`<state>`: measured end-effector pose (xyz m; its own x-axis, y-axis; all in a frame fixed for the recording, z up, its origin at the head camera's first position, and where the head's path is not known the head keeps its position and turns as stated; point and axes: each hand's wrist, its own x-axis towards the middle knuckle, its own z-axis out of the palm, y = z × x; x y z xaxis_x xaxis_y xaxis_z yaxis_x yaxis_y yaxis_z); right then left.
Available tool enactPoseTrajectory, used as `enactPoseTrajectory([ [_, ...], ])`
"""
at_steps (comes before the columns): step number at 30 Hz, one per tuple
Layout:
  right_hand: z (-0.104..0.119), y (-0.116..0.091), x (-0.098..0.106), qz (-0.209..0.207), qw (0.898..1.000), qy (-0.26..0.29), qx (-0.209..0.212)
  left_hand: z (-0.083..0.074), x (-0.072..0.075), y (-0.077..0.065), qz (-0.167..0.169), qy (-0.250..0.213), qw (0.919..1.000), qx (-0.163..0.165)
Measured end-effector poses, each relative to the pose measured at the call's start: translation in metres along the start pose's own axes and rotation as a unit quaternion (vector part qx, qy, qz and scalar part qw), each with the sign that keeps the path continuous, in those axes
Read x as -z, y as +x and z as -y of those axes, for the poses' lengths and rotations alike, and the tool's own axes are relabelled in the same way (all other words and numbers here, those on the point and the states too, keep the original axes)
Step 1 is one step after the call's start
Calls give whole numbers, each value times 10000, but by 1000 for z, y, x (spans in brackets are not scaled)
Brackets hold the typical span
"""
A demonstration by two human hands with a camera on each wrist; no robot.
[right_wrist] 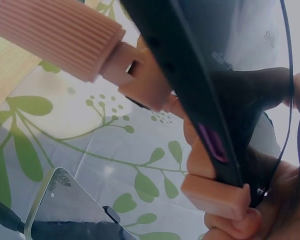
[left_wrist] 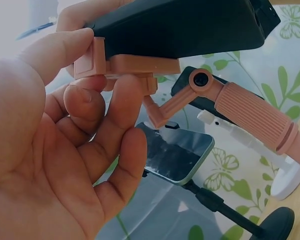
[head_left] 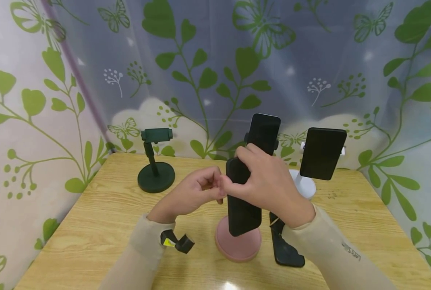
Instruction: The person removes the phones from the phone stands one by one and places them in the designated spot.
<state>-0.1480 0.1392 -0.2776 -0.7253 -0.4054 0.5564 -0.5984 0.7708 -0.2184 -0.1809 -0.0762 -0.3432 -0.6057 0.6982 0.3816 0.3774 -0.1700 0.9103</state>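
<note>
Left hand [head_left: 197, 193]: at nine o'clock of the black phone [head_left: 244, 219], fingers curled; thumb and fingertips pinched the end block [left_wrist: 87, 62] of the pink clamp [left_wrist: 145, 65].
Right hand [head_left: 270, 181]: at two o'clock of the black phone, gripping it, thumb at its nine-o'clock edge.
Black phone: tilted, held above the pink base [head_left: 237, 253], its near end inside the end block. I could not tell whether the opposite end was caught.
Pink clamp: I judged the step to be seating the black phone here. I would have drawn the end block out squarely, laid the phone's back flat, then eased the block home.
Pink arm [left_wrist: 255, 115]: bent at its hinge; a twist might have turned that joint, so I wanted the right hand to take the load.
Pink base: flat on the table [head_left: 103, 241]; I reckoned a sideways tug could tip it.
Green stand [head_left: 155, 177]: half past ten from the pink base, well apart.
White stand [head_left: 306, 187]: about two o'clock, another phone [head_left: 323, 153] in its holder; I wanted the right elbow clear of both.
Curtain [head_left: 201, 100]: at twelve, behind everything.
</note>
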Motion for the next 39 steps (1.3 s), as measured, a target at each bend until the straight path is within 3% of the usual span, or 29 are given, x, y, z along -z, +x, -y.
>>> enactPoseTrajectory([
  [14, 2, -2, -1, -210, 9988, -207, 383, 5, -2, 1, -119, 229, 9993, -261],
  [21, 1, -2, 0, -247, 9987, -247, 383, 0, -4, 1, -323, 571, 9977, -192],
  [39, 1, -4, -3, -243, 9989, -195, 341, -6, -7, 0, -505, 893, 9947, 27],
])
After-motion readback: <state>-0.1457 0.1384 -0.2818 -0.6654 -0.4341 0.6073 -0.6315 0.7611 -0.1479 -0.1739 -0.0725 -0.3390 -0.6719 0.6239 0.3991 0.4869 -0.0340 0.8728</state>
